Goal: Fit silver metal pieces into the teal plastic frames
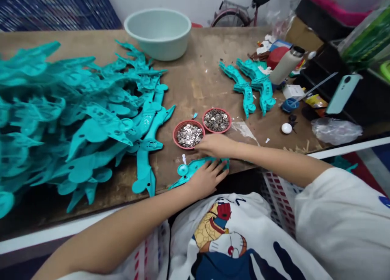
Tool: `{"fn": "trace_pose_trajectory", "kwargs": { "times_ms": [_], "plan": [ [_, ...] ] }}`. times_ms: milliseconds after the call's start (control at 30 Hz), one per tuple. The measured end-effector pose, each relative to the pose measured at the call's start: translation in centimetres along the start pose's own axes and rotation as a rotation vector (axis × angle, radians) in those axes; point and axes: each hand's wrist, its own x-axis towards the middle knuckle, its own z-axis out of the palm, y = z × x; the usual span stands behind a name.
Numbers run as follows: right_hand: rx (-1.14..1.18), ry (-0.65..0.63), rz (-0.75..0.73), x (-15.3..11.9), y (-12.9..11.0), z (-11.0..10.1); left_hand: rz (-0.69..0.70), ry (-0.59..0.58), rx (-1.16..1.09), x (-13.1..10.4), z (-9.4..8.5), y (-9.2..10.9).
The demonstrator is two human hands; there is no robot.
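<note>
My left hand lies over a teal plastic part at the table's near edge, its fingers spread across it and the thumb hidden. The part is long, with a round disc at its left end. Just beyond it, my right hand is at the near right rim of a small red basket of shiny metal pieces. The right fingers are drawn together; whatever is between them is hidden. A second red basket holds duller small metal pieces.
A large heap of teal parts covers the left side. Several more teal parts lie at the back right. Behind stands a pale green basin. A bottle, phone and plastic bag are on the right.
</note>
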Motion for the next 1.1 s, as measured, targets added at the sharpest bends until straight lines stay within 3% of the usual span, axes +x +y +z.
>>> {"fn": "trace_pose_trajectory", "kwargs": {
  "times_ms": [100, 200, 300, 500, 600, 700, 800, 900, 1000, 1100],
  "plan": [
    [-0.129, 0.117, 0.298, -0.5, 3.8, -3.5, -0.016, -0.017, -0.041, -0.4, -1.4, -0.8],
    [-0.168, -0.023, 0.474, -0.4, 7.4, -4.7, -0.049, -0.069, -0.067, -0.8, -2.7, -1.4],
    [-0.171, -0.095, 0.451, -0.2, 9.0, -4.0, -0.062, -0.108, -0.086, -1.2, -3.8, -1.8],
    [-0.227, -0.085, 0.428, -0.5, 8.9, -4.2, -0.092, -0.106, -0.073, -1.8, -5.6, -2.7],
    [-0.207, -0.078, 0.424, -0.5, 9.2, -4.3, -0.067, -0.054, -0.045, -1.7, -6.5, -3.8],
    [-0.213, -0.085, 0.401, -0.3, 9.5, -3.9, -0.076, 0.082, -0.016, -1.4, -7.4, -5.8],
    [-0.248, -0.051, 0.371, -0.3, 9.5, -3.4, -0.309, 0.196, 0.007, -1.1, -7.6, -8.4],
    [-0.209, 0.006, 0.364, -0.6, 9.8, -3.3, -0.566, 0.119, -0.046, -0.9, -6.8, -10.6],
    [-0.097, 0.159, 0.352, -1.1, 10.6, -3.4, -0.644, 0.027, -0.139, -0.7, -5.8, -11.7],
    [0.069, 0.288, 0.334, -1.4, 11.4, -3.3, -0.679, 0.028, -0.211, -0.5, -5.6, -12.2]
  ]
}}
